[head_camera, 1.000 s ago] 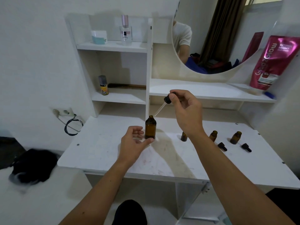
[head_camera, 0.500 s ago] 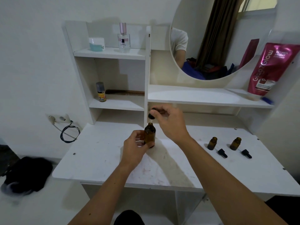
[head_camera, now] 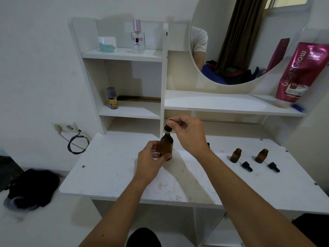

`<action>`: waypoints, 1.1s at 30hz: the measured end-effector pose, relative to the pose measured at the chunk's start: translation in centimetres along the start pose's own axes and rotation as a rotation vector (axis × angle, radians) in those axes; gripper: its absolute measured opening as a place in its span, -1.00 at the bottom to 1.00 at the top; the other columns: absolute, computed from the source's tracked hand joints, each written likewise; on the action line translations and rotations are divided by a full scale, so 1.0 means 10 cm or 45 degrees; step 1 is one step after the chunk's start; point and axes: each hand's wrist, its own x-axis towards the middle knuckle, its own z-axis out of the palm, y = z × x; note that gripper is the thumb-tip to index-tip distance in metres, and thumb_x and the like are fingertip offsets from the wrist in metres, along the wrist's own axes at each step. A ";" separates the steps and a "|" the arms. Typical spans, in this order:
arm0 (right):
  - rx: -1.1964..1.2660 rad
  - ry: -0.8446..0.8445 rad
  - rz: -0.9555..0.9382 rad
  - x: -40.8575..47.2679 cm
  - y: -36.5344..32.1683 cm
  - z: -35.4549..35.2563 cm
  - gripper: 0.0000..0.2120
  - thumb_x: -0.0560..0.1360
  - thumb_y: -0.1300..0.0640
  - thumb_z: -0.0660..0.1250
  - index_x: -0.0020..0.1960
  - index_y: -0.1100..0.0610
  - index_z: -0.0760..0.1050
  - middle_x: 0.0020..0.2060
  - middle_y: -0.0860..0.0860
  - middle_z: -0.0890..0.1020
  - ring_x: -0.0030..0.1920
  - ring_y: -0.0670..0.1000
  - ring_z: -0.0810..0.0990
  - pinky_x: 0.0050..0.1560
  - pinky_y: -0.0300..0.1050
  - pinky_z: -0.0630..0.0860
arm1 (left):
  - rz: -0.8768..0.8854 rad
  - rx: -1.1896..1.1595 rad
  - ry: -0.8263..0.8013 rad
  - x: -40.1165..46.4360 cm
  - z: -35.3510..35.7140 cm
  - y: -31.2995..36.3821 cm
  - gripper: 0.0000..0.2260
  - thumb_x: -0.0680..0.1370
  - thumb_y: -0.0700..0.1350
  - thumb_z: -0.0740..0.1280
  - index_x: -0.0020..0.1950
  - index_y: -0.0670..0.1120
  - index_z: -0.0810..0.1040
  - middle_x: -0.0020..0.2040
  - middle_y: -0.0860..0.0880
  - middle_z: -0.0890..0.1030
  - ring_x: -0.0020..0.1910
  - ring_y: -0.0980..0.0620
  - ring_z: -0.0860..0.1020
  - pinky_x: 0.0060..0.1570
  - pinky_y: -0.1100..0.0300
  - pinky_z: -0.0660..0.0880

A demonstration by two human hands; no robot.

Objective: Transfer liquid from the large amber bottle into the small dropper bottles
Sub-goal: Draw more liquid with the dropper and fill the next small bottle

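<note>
My left hand (head_camera: 149, 160) curls its grip around the large amber bottle (head_camera: 166, 146), which stands upright on the white surface (head_camera: 114, 168). My right hand (head_camera: 188, 134) pinches the black dropper cap (head_camera: 168, 127) just above the bottle's mouth; a second ago the dropper was raised and tilted clear of it. Right of that stand two small dropper bottles (head_camera: 235, 155), uncapped.

Head cam, looks fwd/down, close over desk (head_camera: 110, 177).
</note>
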 end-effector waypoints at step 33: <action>0.355 0.422 -0.038 -0.43 0.00 -1.01 -0.87 0.60 0.20 0.46 0.13 0.08 0.69 0.00 -0.06 0.76 0.09 -0.09 0.73 0.21 -0.23 0.62 | -0.055 -0.057 0.201 -0.50 0.36 0.18 -0.52 0.43 0.03 0.62 0.23 0.08 0.47 0.11 0.13 0.60 0.06 0.10 0.59 0.02 0.31 0.52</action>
